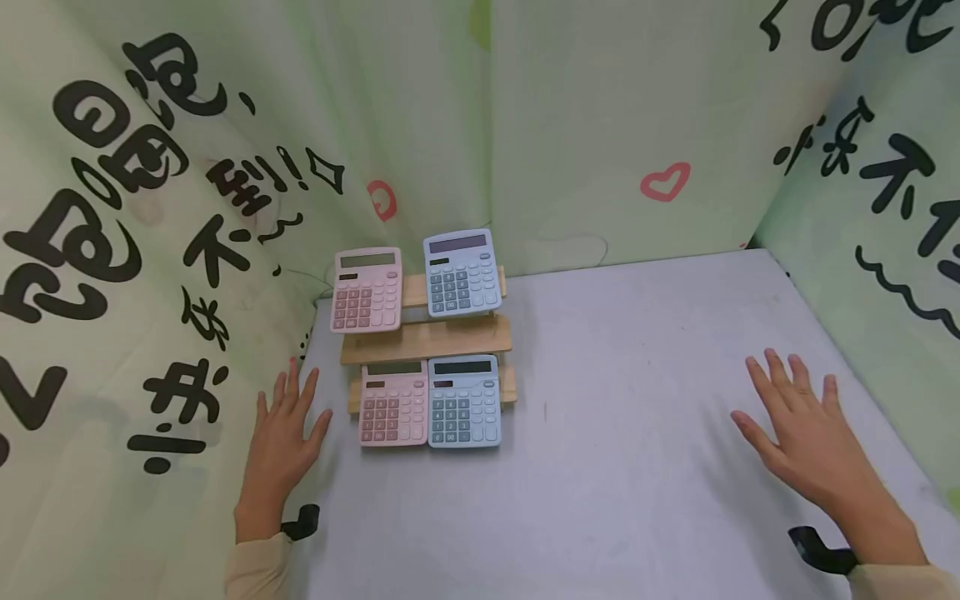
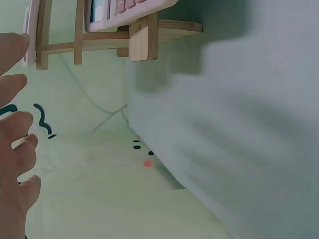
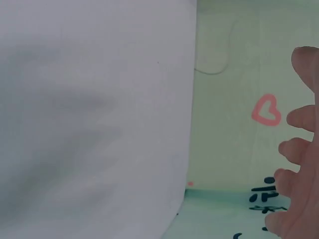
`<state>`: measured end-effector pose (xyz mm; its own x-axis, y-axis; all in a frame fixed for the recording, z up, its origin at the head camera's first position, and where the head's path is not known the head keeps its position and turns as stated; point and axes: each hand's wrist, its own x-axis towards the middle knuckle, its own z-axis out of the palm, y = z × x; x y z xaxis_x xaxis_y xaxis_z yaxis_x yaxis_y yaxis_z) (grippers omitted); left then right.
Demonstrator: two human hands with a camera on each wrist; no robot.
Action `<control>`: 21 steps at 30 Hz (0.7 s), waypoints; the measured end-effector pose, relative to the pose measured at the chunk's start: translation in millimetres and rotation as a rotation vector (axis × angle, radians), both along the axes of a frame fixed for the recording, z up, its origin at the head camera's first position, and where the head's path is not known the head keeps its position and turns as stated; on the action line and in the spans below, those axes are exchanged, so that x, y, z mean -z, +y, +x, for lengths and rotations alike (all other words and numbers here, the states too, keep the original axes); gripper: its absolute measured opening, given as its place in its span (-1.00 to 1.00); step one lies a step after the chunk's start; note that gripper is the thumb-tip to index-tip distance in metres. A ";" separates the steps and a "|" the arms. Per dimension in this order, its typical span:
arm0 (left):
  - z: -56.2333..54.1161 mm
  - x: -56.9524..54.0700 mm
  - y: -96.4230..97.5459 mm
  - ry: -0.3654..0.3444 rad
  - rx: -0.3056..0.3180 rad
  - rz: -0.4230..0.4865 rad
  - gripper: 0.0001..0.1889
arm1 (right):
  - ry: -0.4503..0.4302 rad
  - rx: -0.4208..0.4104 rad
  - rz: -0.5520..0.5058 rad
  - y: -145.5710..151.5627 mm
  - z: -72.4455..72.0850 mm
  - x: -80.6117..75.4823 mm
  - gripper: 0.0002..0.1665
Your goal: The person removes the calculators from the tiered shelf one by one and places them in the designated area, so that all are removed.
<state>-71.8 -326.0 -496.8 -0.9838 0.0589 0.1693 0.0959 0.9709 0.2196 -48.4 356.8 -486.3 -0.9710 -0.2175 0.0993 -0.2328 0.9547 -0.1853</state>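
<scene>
On a tiered wooden rack [image 1: 426, 340] at the left of the table stand two pink and two light blue calculators. A pink calculator [image 1: 367, 290] and a blue calculator [image 1: 462, 273] are on the upper tier. Below them, another pink calculator [image 1: 393, 403] and another blue calculator [image 1: 464, 402] sit side by side, edges together. My left hand [image 1: 281, 446] is left of the rack, fingers spread, holding nothing. Far to the right, my right hand [image 1: 806, 437] hovers over the table with spread fingers, also holding nothing. Shadows of the hands fall on the tabletop.
The white tabletop [image 1: 615, 400] stretches from the rack to the right. Pale green curtains [image 1: 570, 125] with black lettering and red hearts enclose it at the back and both sides. Each wrist carries a black strap [image 1: 821, 550].
</scene>
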 end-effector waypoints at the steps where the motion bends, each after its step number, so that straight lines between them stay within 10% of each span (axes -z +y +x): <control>1: 0.4 0.7 0.4 0.010 -0.004 0.005 -0.26 | 0.013 0.002 -0.011 -1.1 -0.2 0.5 0.04; 15: 9.1 26.6 1.3 0.177 -0.069 0.081 -0.53 | 0.370 0.086 -0.318 -35.5 4.0 28.1 -0.23; 21: 13.0 37.9 3.5 0.146 -0.139 0.183 -0.58 | 0.362 0.176 -0.430 -59.4 8.6 40.6 -0.31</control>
